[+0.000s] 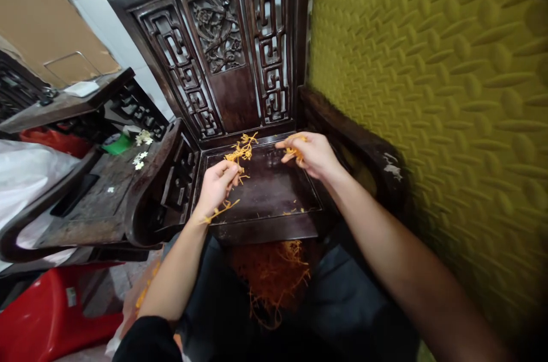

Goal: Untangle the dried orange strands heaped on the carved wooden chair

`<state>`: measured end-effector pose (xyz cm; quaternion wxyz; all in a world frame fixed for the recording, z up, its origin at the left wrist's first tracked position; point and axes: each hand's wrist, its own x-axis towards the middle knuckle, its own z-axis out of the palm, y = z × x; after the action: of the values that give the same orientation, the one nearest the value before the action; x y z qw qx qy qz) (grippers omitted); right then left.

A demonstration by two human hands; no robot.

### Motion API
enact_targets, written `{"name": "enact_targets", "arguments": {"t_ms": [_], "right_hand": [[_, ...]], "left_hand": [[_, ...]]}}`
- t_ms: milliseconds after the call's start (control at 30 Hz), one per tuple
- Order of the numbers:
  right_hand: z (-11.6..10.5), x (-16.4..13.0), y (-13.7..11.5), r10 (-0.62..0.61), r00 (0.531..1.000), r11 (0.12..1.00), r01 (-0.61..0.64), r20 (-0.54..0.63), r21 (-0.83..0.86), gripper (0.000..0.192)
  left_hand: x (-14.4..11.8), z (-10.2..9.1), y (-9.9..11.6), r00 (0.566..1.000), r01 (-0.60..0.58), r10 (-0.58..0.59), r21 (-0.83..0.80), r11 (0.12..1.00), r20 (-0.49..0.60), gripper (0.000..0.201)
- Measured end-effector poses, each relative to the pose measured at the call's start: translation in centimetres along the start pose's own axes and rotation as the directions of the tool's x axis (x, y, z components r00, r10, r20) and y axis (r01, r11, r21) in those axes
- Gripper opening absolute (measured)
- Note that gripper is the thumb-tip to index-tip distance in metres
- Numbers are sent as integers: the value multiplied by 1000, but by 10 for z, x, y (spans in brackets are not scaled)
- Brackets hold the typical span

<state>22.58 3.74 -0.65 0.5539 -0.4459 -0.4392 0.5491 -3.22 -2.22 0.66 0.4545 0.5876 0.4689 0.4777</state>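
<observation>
My left hand (218, 182) pinches a small bunch of thin orange strands (240, 152) that sticks up above the seat of a dark carved wooden chair (265, 190); one strand hangs under its wrist. My right hand (310, 153) is closed around a few more orange strands (294, 151) over the seat's far right part. A larger heap of the same orange strands (272, 273) lies on my lap, below the seat's front edge. A few loose bits (295, 212) rest on the seat.
A yellow embossed wall (428, 93) runs close along the right. To the left stands a low dark table (103, 196) with small white flowers (139, 159) and a green item (117, 144). A red plastic stool (38, 316) sits at bottom left.
</observation>
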Motion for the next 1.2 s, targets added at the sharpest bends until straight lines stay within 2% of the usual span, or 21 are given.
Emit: {"name": "enact_targets", "arguments": {"t_ms": [100, 167, 300, 367, 433, 500, 533, 600, 633, 667, 733, 767, 833, 933, 1067, 1133, 1200], "right_hand": [[26, -23, 3, 89, 981, 988, -109, 170, 113, 30], [38, -33, 7, 111, 968, 980, -144, 226, 136, 33], [53, -43, 17, 126, 965, 991, -135, 231, 25, 48], [57, -44, 22, 81, 973, 996, -84, 218, 3, 54], [57, -41, 25, 12, 975, 1000, -8, 224, -19, 49], [48, -33, 26, -105, 967, 978, 143, 233, -152, 37], [40, -27, 25, -185, 957, 935, 241, 223, -259, 32], [18, -12, 21, -355, 924, 790, 378, 142, -482, 29], [6, -4, 18, -413, 908, 738, 376, 66, -561, 27], [-6, 2, 15, -422, 906, 737, 324, -30, -593, 27], [-22, 10, 9, -346, 928, 808, 220, -137, -546, 27], [-25, 10, 7, -295, 944, 846, 187, -145, -499, 26], [-23, 5, 2, -239, 966, 892, 179, -96, -416, 25], [-7, -12, -4, -298, 954, 883, 278, 6, -379, 32], [14, -34, -8, -450, 867, 742, 497, 216, -451, 33], [22, -41, -5, -454, 827, 661, 562, 332, -497, 37], [29, -44, 1, -401, 803, 577, 595, 440, -560, 46]], "left_hand": [[4, 5, -14, 991, -80, 114, 392, 916, -64, 26], [4, 8, -19, 977, -151, 207, 526, 837, -50, 26], [2, 16, -23, 931, -304, 365, 606, 735, 23, 24], [1, 21, -24, 903, -372, 424, 611, 698, 66, 23], [-1, 26, -23, 878, -434, 465, 603, 669, 115, 22], [-3, 28, -20, 864, -468, 484, 582, 665, 141, 21], [-4, 26, -17, 862, -469, 491, 568, 676, 127, 21], [-6, 19, -13, 856, -450, 516, 549, 704, 41, 22], [-6, 15, -11, 845, -441, 535, 553, 707, -9, 23], [-5, 10, -10, 828, -439, 559, 568, 696, -45, 22], [-2, 1, -12, 788, -455, 614, 629, 630, -45, 19], [-1, -2, -15, 774, -468, 633, 664, 583, -10, 18], [2, -5, -21, 760, -482, 645, 733, 480, 78, 17], [4, -4, -29, 764, -464, 614, 830, 310, 198, 18], [1, 0, -28, 756, -493, 532, 867, 80, 381, 20], [0, 4, -27, 745, -527, 482, 850, 3, 461, 21], [0, 10, -26, 743, -554, 433, 832, -29, 510, 20]]}}
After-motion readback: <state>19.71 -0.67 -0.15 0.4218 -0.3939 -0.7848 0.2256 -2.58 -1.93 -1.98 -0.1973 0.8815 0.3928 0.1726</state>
